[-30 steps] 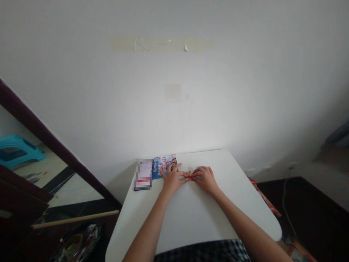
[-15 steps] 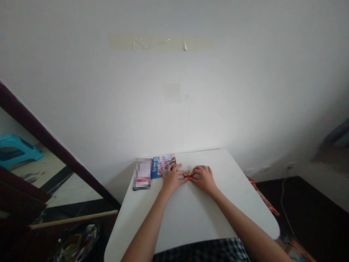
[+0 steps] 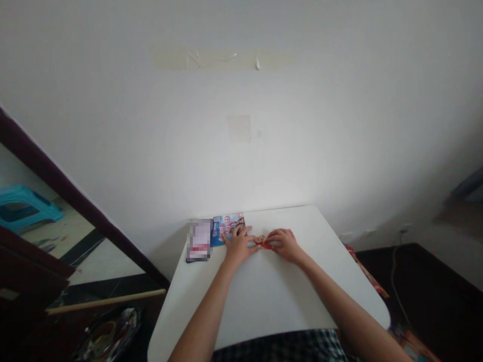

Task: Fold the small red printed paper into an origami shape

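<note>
A small red and tan piece, perhaps folded paper, [image 3: 267,246] lies between my hands on the white table [image 3: 271,306]. My left hand [image 3: 237,246] pinches its left end between thumb and forefinger, the other fingers spread. From the other side my right hand [image 3: 285,245] grips it with bent fingers, which cover part of it. Beyond my left fingertips lies a blue printed leaflet [image 3: 223,225], partly under that hand. Left of the leaflet is a dark-edged rectangular object [image 3: 199,240] with a pixelated surface.
The table's far edge stands against a white wall [image 3: 241,171]. On the left are a dark frame [image 3: 75,196], a blue plastic stool [image 3: 28,203] and a black bin-like container with litter [image 3: 109,332]. A cable [image 3: 394,276] runs down at the right.
My right fingers have shifted slightly on the small piece, and more of its red surface shows between the hands. My left hand has stayed nearly in place.
</note>
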`<state>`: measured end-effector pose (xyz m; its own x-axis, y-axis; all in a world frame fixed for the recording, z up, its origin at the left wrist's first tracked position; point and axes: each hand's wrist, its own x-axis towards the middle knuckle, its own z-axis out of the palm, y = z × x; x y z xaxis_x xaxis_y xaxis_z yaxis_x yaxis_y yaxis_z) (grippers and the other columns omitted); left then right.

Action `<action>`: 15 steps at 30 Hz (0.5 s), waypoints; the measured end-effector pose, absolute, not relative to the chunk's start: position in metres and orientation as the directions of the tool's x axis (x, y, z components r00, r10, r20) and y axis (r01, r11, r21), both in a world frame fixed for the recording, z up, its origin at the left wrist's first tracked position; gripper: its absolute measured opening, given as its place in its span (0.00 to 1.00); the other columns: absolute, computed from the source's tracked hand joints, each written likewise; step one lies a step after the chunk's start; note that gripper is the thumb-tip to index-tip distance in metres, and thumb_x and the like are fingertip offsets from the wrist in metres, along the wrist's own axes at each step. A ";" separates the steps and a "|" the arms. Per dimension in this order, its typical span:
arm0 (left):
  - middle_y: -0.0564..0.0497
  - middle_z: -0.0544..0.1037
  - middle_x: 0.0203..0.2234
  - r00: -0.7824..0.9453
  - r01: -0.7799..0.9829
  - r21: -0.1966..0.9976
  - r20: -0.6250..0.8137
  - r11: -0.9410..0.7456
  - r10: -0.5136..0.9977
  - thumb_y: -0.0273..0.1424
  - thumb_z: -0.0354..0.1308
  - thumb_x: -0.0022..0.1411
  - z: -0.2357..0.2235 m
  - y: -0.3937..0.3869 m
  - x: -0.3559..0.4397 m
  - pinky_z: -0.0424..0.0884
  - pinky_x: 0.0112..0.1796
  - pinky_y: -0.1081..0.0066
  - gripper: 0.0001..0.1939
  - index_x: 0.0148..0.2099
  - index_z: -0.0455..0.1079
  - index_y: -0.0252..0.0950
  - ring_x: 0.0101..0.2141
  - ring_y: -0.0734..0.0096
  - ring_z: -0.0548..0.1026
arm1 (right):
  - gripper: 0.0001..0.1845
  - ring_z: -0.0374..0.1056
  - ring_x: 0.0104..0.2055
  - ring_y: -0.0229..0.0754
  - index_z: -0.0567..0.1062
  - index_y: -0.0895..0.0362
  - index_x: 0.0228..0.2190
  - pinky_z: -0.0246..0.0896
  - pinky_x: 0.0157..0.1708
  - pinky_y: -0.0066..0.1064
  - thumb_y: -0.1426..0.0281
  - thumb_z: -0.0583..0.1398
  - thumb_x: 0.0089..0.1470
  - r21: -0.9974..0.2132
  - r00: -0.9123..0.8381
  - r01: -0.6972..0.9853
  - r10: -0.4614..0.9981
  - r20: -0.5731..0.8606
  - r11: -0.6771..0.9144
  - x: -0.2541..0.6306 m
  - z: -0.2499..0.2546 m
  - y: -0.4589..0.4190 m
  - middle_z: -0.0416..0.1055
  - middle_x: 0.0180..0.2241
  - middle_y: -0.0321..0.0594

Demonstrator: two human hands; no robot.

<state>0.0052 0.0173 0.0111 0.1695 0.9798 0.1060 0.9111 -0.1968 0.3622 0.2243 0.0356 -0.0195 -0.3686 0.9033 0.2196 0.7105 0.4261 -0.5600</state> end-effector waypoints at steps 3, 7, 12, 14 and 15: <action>0.60 0.66 0.64 0.169 0.906 0.375 0.104 -0.196 0.980 0.47 0.61 0.59 0.011 0.017 0.005 0.36 0.55 0.19 0.09 0.41 0.79 0.57 0.65 0.42 0.52 | 0.16 0.63 0.57 0.47 0.80 0.38 0.42 0.46 0.61 0.51 0.70 0.61 0.55 -0.551 -0.429 0.685 0.875 0.225 0.478 0.229 -0.021 0.038 0.74 0.50 0.33; 0.60 0.66 0.64 0.169 0.904 0.380 0.104 -0.197 0.980 0.47 0.61 0.59 0.010 0.017 0.004 0.35 0.56 0.20 0.09 0.41 0.79 0.56 0.65 0.42 0.52 | 0.21 0.62 0.58 0.47 0.79 0.38 0.44 0.47 0.61 0.49 0.74 0.60 0.53 -0.538 -0.472 0.667 0.852 0.228 0.514 0.234 -0.024 0.042 0.74 0.52 0.32; 0.58 0.66 0.64 0.178 0.908 0.364 0.116 -0.208 0.977 0.46 0.62 0.59 0.008 0.015 0.003 0.35 0.57 0.22 0.10 0.42 0.79 0.55 0.65 0.44 0.52 | 0.25 0.63 0.58 0.46 0.79 0.40 0.44 0.49 0.61 0.47 0.77 0.57 0.51 -0.534 -0.483 0.658 0.841 0.244 0.532 0.236 -0.026 0.043 0.74 0.52 0.32; 0.58 0.66 0.64 0.180 0.910 0.352 0.136 -0.218 0.974 0.46 0.62 0.59 0.007 0.013 0.004 0.36 0.57 0.22 0.10 0.42 0.79 0.55 0.65 0.44 0.52 | 0.26 0.63 0.58 0.47 0.79 0.40 0.45 0.48 0.62 0.49 0.78 0.56 0.51 -0.537 -0.478 0.655 0.842 0.250 0.532 0.236 -0.024 0.040 0.74 0.52 0.32; 0.58 0.67 0.64 0.181 0.912 0.346 0.147 -0.222 0.972 0.46 0.62 0.59 0.006 0.012 0.005 0.37 0.57 0.21 0.10 0.42 0.78 0.55 0.65 0.44 0.52 | 0.27 0.62 0.59 0.47 0.79 0.40 0.45 0.47 0.63 0.51 0.78 0.55 0.50 -0.540 -0.478 0.653 0.842 0.249 0.530 0.236 -0.023 0.039 0.74 0.52 0.32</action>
